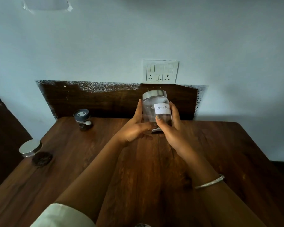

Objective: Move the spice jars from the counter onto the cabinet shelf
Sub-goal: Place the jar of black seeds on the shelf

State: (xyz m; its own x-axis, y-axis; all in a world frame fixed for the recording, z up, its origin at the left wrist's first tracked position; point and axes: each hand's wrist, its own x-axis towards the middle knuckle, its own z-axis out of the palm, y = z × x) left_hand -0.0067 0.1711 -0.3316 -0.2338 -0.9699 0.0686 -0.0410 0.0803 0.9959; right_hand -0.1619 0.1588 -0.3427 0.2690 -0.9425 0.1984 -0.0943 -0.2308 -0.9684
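Observation:
A clear glass jar (152, 105) with a steel lid and a white label reading "Black Pepper" is held upright just above the wooden counter (138, 161), near its back edge. My left hand (134, 126) grips its left side and base. My right hand (170, 126) wraps its right side, thumb on the front. A small jar with a dark grey lid (83, 119) stands at the back left of the counter. A third jar with a steel lid and dark contents (34, 153) stands at the left edge. No cabinet shelf is in view.
A dark wooden backsplash (105, 99) runs behind the counter, with a white switch and socket panel (160, 72) on the pale wall above it. A silver bangle (210, 181) circles my right wrist. The counter drops off at the left and right edges.

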